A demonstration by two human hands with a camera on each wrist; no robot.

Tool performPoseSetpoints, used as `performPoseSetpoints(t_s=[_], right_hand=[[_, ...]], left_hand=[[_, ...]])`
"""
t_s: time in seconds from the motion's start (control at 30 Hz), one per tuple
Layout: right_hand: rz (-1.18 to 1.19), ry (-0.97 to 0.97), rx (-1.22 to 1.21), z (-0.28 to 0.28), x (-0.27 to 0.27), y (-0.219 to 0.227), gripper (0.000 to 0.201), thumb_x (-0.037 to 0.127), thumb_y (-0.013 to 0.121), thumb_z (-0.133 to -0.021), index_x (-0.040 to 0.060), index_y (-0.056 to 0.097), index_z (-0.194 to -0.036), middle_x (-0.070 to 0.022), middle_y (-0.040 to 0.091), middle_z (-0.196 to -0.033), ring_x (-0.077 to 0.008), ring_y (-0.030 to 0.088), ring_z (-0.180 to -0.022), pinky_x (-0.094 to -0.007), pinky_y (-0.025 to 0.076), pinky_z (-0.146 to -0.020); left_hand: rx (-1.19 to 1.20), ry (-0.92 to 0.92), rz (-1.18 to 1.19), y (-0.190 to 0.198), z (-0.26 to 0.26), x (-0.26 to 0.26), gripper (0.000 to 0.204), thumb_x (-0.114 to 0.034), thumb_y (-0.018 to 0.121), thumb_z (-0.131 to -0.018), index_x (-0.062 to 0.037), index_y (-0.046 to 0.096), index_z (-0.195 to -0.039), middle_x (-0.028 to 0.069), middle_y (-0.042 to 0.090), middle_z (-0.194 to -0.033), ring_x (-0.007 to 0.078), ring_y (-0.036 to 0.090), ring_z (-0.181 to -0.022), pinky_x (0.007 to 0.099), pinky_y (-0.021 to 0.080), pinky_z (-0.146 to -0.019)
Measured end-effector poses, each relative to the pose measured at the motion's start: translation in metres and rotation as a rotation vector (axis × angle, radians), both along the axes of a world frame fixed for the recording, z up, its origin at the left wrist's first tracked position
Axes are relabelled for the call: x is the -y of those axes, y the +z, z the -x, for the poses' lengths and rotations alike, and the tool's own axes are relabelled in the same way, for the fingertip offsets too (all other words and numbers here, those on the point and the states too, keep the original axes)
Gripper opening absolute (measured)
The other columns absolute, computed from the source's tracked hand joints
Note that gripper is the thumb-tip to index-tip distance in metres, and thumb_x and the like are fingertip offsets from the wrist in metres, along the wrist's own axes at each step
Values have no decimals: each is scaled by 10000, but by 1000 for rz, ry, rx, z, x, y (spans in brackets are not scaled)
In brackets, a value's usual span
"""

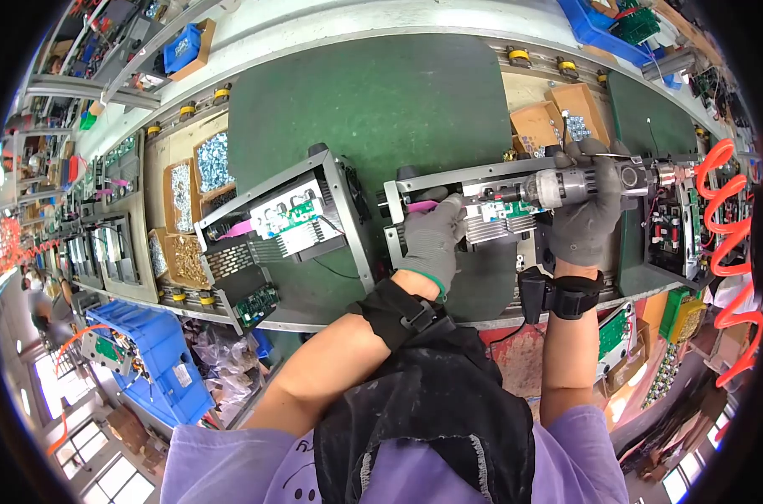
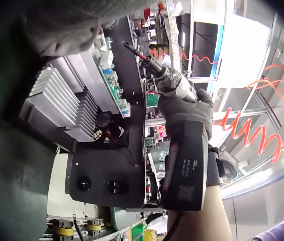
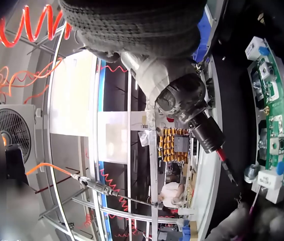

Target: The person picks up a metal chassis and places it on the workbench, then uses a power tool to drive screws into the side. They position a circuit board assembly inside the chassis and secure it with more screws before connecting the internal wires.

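Observation:
In the head view my gloved right hand (image 1: 587, 223) grips a power screwdriver (image 1: 558, 186) that lies level over an open metal chassis (image 1: 457, 178). The screwdriver's red-shanked bit (image 3: 227, 165) points toward the end of a green circuit board (image 3: 276, 120). My gloved left hand (image 1: 432, 248) reaches into the same chassis, its fingertips (image 3: 227, 226) beside the bit. Between those fingertips runs a purple wire (image 3: 252, 208), pinched near a screw (image 3: 251, 173) at the board's corner. Finned heat sinks (image 2: 56, 95) sit alongside the board.
Left of my hands stands a second open chassis (image 1: 360, 227) on the green work surface (image 1: 364, 92). Cardboard bins of small hardware (image 1: 216, 160) line the conveyor. A coiled red hose (image 1: 721, 218) hangs at the right, and a blue crate (image 1: 167, 370) sits low at the left.

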State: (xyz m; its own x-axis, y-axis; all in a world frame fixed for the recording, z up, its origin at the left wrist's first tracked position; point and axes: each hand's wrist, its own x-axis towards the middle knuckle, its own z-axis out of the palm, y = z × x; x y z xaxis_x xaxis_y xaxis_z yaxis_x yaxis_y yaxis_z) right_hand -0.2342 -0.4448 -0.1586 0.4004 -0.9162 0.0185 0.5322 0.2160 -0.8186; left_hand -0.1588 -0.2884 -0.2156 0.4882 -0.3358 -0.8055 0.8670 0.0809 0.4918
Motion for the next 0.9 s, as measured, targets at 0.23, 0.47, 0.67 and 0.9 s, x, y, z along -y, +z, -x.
performPoseSetpoints(t_s=[0.23, 0.47, 0.67, 0.9], right_hand=[[279, 31, -98, -14, -28, 25, 490, 117, 619, -854, 18, 406, -1284, -167, 637, -992, -253, 650, -857, -398, 566, -762], [448, -170, -97, -14, -28, 18, 473, 104, 614, -848, 32, 405, -1266, -184, 631, -999, -262, 642, -854, -410, 549, -780], [431, -312, -154, -18, -24, 8, 455, 121, 601, -868, 14, 385, -1254, -171, 626, -984, -250, 633, -851, -395, 545, -786], [151, -273, -124, -10, -15, -12, 345, 283, 587, -926, 31, 525, -1153, -126, 632, -1032, -218, 638, -896, -403, 535, -864]], left_hand=[[-63, 5, 125, -11, 1, -10, 220, -179, 631, -920, -39, 615, -1089, 51, 626, -944, 141, 605, -834, 268, 525, -721], [159, -390, 23, 46, 1, -12, 297, -196, 579, -945, -40, 565, -1198, 40, 569, -779, 89, 508, -578, 230, 405, -471], [266, -530, 24, 40, -4, 10, 410, -135, 513, -949, -33, 457, -1342, 54, 562, -756, 77, 492, -542, 229, 410, -434], [250, -478, 7, 32, -7, 16, 386, -86, 504, -942, 2, 471, -1317, 85, 593, -787, 92, 506, -524, 231, 419, -424]])
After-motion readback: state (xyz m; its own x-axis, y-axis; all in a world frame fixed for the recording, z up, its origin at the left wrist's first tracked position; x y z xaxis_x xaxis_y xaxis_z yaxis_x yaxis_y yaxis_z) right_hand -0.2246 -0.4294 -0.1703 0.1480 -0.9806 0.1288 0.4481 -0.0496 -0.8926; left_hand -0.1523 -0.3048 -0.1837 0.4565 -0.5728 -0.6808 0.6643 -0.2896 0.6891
